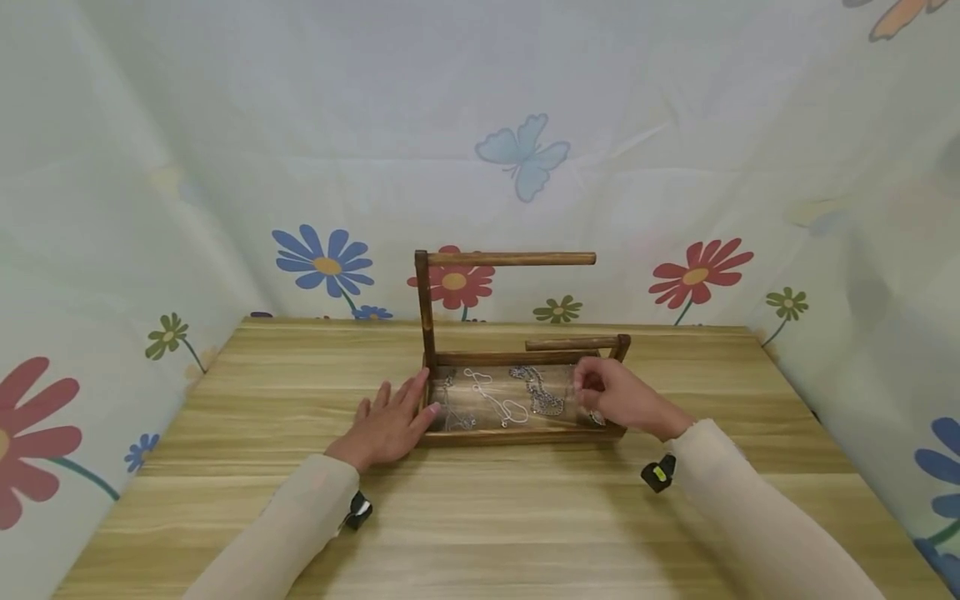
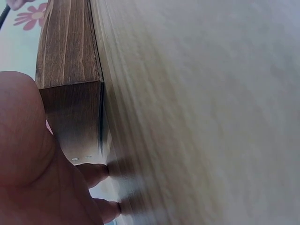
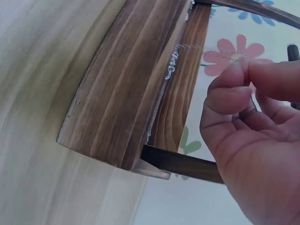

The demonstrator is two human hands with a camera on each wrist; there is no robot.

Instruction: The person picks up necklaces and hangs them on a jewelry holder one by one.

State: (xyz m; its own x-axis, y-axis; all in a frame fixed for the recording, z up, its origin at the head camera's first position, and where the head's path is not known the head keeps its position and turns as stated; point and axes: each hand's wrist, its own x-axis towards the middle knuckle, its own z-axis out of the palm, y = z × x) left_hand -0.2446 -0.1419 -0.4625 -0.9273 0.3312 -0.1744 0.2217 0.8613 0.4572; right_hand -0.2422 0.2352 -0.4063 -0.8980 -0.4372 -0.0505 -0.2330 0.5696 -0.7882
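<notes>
A shallow wooden tray holds several silver chains: a bright one near the middle and a darker, thicker one right of it. Against the tray's left end rests my left hand, fingers spread; in the left wrist view that hand lies beside the wooden end. Over the right end, my right hand pinches something thin. The right wrist view shows a fine chain running from the tray up to the thumb and forefinger of that hand.
Two wooden arms stand on the tray: a tall one at the left, reaching over it, and a low one at the right. The tray sits on a wood-grain table before a flowered cloth.
</notes>
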